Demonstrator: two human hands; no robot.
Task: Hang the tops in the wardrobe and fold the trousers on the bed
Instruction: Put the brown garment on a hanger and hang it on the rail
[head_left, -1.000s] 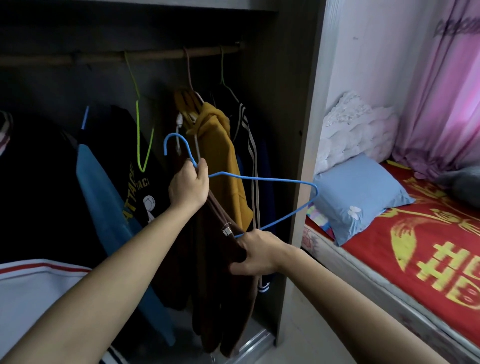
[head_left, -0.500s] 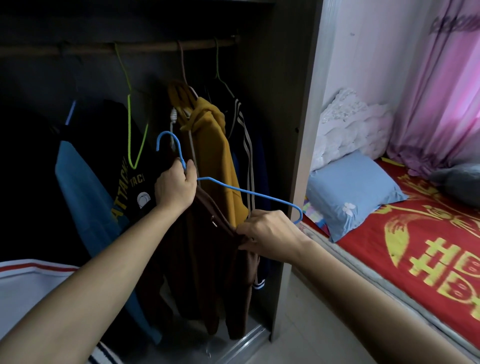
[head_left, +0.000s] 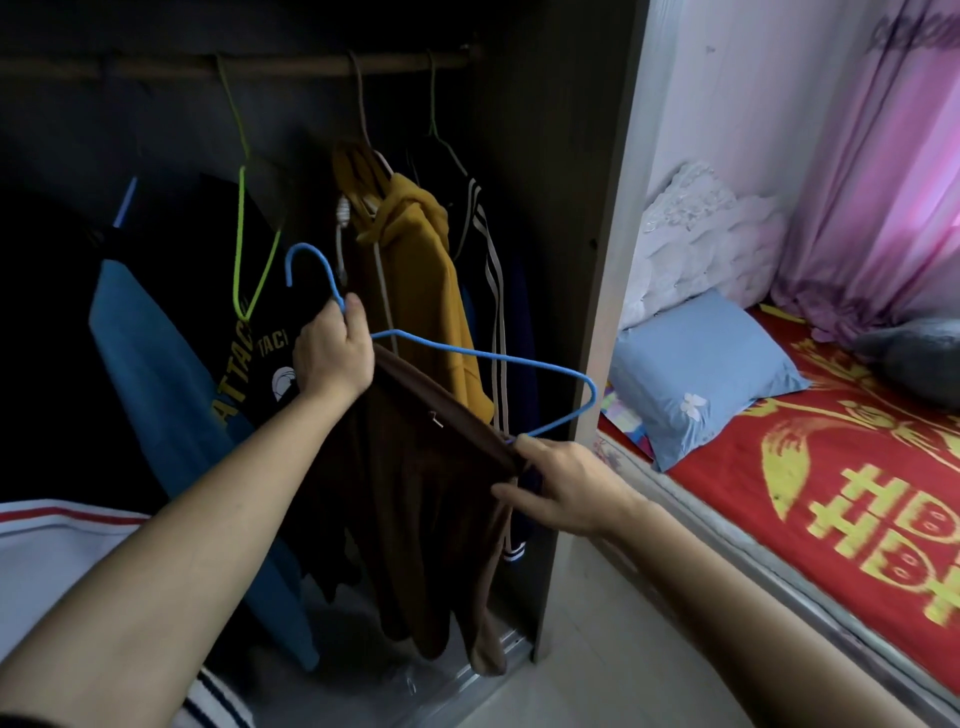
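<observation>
At the right end of the wardrobe (head_left: 597, 208), my left hand (head_left: 332, 358) curls round the blue hanger (head_left: 493, 358); my right hand (head_left: 566, 488) pinches the brown garment (head_left: 415, 493), taut between them, I judge, for threading.

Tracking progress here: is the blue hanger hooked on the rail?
No, the left hand holds the blue hanger well below the rail.

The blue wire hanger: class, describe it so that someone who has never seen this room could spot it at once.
Start at the open wardrobe left of the bed. In front of its hanging clothes, the left hand grips a blue wire hanger carrying a brown garment. Unlike the green hanger and the others, its hook is off the rail.
</observation>
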